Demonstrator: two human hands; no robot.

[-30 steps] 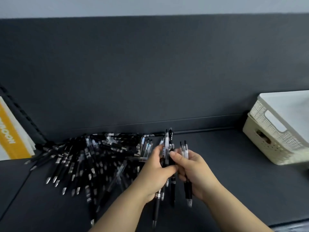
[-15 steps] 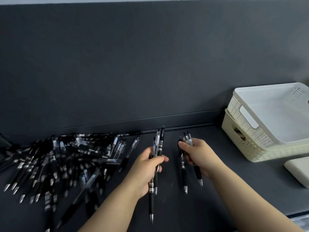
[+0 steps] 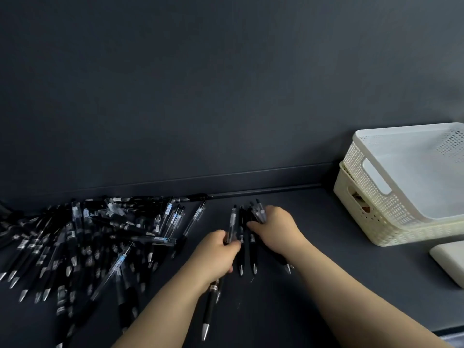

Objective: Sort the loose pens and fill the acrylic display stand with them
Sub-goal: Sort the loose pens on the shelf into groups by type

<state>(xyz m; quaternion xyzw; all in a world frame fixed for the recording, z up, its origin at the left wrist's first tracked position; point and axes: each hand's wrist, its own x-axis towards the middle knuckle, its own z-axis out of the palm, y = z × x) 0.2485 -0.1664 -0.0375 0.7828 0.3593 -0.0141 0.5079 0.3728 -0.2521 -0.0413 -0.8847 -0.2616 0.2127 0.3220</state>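
- left grip (image 3: 217, 253) clenched round a few black-and-clear plastic click pens (image 3: 210, 306), tips toward the person, likely to keep one kind together
- right grip (image 3: 277, 228) grasping a second bundle of like pens (image 3: 259, 212) just beside it, low over the dark grey counter (image 3: 263, 310)
- loose heap of unsorted pens (image 3: 100, 237) lies left; the acrylic stand is not in view

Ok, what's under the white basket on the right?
A cream basket, which the white basket sits nested in. Something brownish shows through its handle opening; the rest of its inside is covered.
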